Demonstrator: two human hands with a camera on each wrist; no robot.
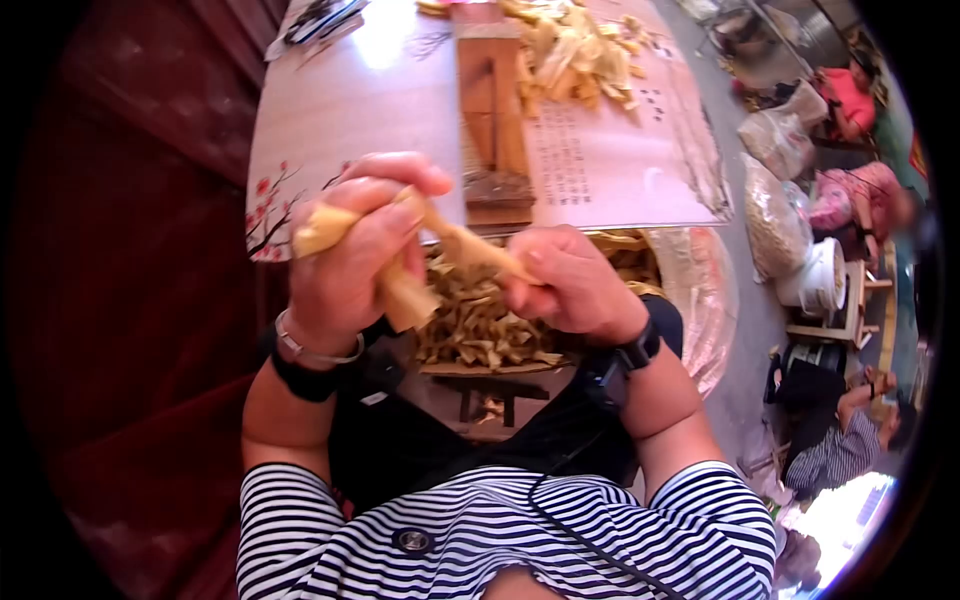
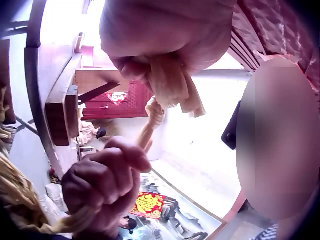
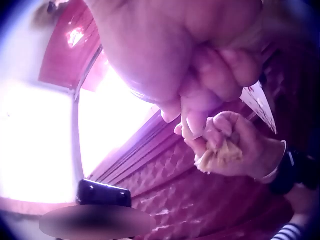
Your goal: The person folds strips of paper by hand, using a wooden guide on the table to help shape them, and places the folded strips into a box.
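My left hand point(image 1: 345, 280) grips a folded bundle of pale yellow, limp plant-like strips point(image 1: 408, 300), whose ends stick out on both sides of the fist. From that bundle one twisted strip point(image 1: 470, 250) stretches across to my right hand point(image 1: 575, 275), which pinches its other end between thumb and curled fingers. In the left wrist view, the bundle point(image 2: 167, 87) hangs below the palm, with the right fist point(image 2: 105, 180) lower down. The right wrist view has both hands close together, the bundle point(image 3: 222, 155) showing in the left one.
Ahead stands a table point(image 1: 350, 110) with a printed cover, bearing a slotted wooden board point(image 1: 495, 110) and a heap of yellow strips point(image 1: 580, 55). More strips point(image 1: 485, 325) lie below its edge, over the lap. At right are sacks point(image 1: 775, 220), a white bucket point(image 1: 815, 275) and several seated people.
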